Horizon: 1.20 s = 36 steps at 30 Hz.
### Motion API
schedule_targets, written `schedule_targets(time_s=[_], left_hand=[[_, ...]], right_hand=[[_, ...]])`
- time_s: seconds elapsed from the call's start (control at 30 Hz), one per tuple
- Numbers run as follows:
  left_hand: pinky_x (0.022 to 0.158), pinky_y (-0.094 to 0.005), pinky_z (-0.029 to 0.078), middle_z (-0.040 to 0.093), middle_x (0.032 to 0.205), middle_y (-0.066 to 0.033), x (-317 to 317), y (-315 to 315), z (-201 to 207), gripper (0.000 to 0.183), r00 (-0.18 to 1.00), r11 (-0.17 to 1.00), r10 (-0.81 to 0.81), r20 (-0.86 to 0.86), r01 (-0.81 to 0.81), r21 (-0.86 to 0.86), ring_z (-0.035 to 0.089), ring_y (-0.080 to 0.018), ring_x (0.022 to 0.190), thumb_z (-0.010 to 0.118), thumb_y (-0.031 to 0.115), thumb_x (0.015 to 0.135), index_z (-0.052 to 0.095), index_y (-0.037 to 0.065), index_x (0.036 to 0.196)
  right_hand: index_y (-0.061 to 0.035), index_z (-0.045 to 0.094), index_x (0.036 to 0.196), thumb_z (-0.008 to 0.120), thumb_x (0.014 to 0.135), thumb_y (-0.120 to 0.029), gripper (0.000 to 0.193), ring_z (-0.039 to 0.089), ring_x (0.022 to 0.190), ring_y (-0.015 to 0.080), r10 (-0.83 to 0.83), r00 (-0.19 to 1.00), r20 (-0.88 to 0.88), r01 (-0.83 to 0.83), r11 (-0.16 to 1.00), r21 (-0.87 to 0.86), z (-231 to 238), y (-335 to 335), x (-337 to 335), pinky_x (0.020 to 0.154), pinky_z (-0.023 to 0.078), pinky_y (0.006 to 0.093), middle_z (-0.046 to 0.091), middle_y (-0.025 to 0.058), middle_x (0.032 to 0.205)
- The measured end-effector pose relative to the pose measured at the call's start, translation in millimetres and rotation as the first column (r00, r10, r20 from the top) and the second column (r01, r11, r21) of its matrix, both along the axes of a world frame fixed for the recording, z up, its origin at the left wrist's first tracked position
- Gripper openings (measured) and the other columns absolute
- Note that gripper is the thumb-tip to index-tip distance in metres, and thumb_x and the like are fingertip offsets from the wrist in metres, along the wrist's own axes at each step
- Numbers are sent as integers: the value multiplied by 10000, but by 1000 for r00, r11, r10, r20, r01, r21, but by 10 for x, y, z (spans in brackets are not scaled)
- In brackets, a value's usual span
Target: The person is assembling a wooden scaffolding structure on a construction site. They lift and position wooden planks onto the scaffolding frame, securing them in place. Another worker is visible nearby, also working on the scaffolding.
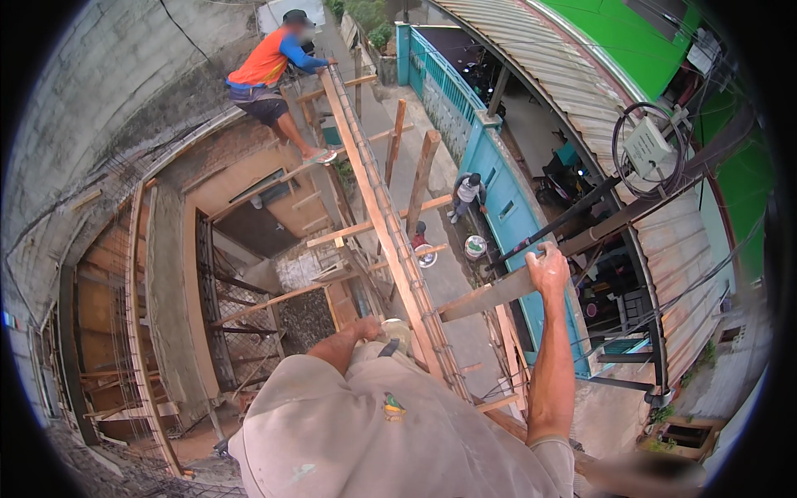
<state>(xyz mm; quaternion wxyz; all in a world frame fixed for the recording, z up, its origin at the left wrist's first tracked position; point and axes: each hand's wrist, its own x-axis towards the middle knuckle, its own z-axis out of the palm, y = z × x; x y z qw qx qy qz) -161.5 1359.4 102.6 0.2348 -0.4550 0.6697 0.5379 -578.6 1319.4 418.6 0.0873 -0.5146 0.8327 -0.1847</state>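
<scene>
My right hand [549, 269], arm raised, has its fingers curled over the upper end of a wooden board [490, 299]. The board slants down to a long beam form [374, 203], a plank with a steel rebar cage along it, running away in front of me. My left hand [364, 329] is closed close to my waist, beside a pale rounded thing [397, 334]. What its fingers hold, if anything, is hidden.
A person in an orange vest [261, 62] leans on the form's far end. Below, another person [469, 195] stands by a blue wall [506, 220], near a white bucket [475, 246]. Wooden props [422, 178] rise beside the form. A pole [656, 199] with cables crosses on the right.
</scene>
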Motion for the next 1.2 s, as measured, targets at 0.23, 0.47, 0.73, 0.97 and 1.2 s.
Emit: schedule_targets(time_s=[0.23, 0.47, 0.73, 0.97, 1.2], left_hand=[[700, -383, 619, 677, 1056, -131, -45, 49, -286, 584, 994, 987, -100, 46, 105, -126, 689, -283, 910, 692, 80, 688, 631, 223, 1250], [741, -402, 596, 655, 1138, -201, -48, 257, -755, 484, 829, 750, -558, 36, 522, -406, 692, -325, 884, 666, 341, 838, 632, 29, 1206], [936, -435, 500, 645, 1177, -210, -162, 1152, -961, 535, 930, 841, 338, -147, -369, -395, 637, -376, 1052, 704, 451, 753, 697, 23, 1073], [924, -459, 492, 668, 1057, -259, -454, 1877, -877, 415, 442, 413, 882, -162, -892, -186, 639, -393, 1040, 703, 308, 750, 700, 12, 1042], [929, -464, 479, 673, 1053, -216, -566, 2090, -821, 260, 416, 380, 896, -157, -900, -213, 625, -376, 1057, 598, 184, 780, 676, 40, 982]], right_hand=[[-68, 706, 1030, 645, 723, -320, 402, 672, 913, 369, 15, 1000, -25, -16, 999, -37, -116, -46, -49, 843, 513, 451, 717, 166, 916], [-52, 709, 1016, 635, 734, -309, 389, 674, 916, 378, 76, 996, -48, -78, 996, -49, -194, -49, -95, 845, 512, 446, 712, 192, 923], [15, 712, 964, 619, 781, -265, 346, 687, 872, 344, 199, 972, -128, -205, 978, -29, -200, -51, -79, 827, 502, 406, 711, 205, 899], [23, 703, 931, 579, 814, -284, 351, 676, 806, 279, 329, 929, -169, -332, 943, 8, -356, -174, -345, 780, 490, 378, 706, 175, 841], [36, 693, 966, 528, 829, -328, 422, 636, 763, 296, 372, 898, -235, -366, 928, 71, -409, -272, -546, 749, 471, 406, 684, 210, 826]])
